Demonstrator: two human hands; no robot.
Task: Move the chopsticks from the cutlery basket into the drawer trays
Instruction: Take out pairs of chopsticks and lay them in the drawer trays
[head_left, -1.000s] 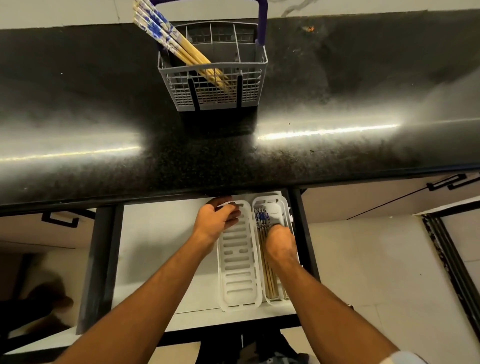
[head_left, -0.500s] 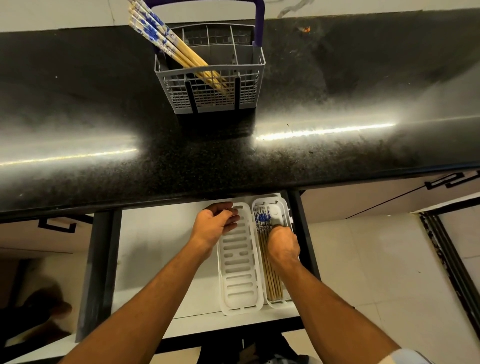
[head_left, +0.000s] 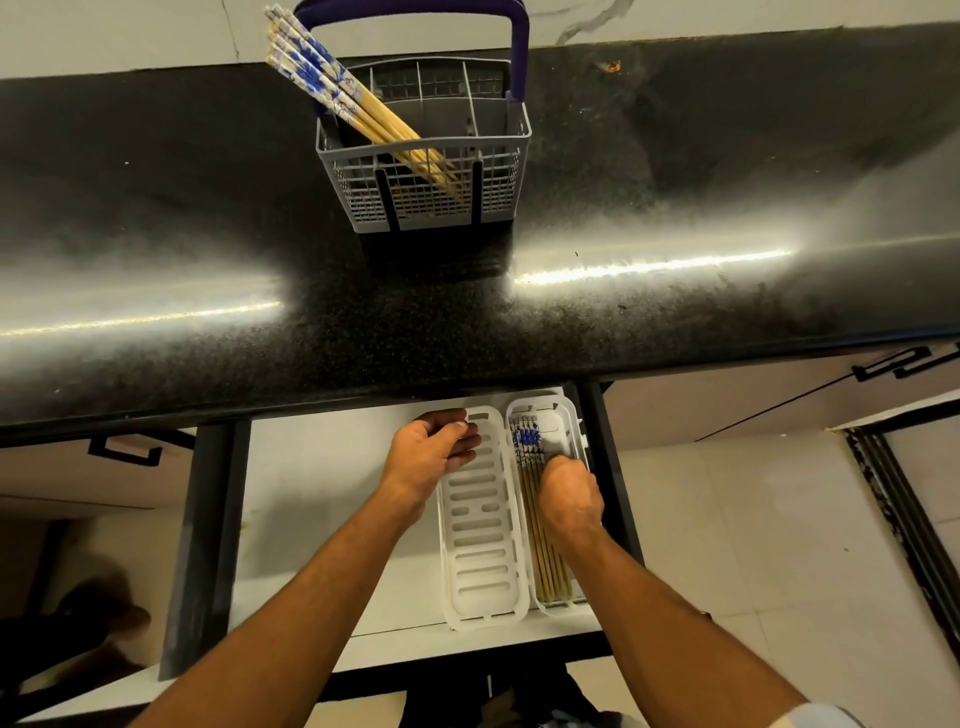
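A grey cutlery basket (head_left: 498, 171) with a dark blue handle stands on the black counter. Several blue-patterned chopsticks (head_left: 332, 98) lean out of its left side. Below, the open drawer holds two white slotted trays side by side. The left tray (head_left: 480, 545) is empty. In the right tray (head_left: 566, 415) lie several chopsticks (head_left: 540, 566), patterned ends away from me. My left hand (head_left: 431, 457) curls on the far left corner of the left tray. Fingers of my right hand (head_left: 569, 499) close on the chopsticks lying in the right tray.
The black stone counter (head_left: 675, 218) overhangs the back of the drawer. The white drawer floor (head_left: 322, 493) lies left of the trays. Dark frame rails (head_left: 208, 545) run along both sides of the drawer. Pale floor tiles (head_left: 753, 545) and a dark door frame are at right.
Both hands stay almost where they were on the trays. The view has tipped, so the basket sits lower in the picture.
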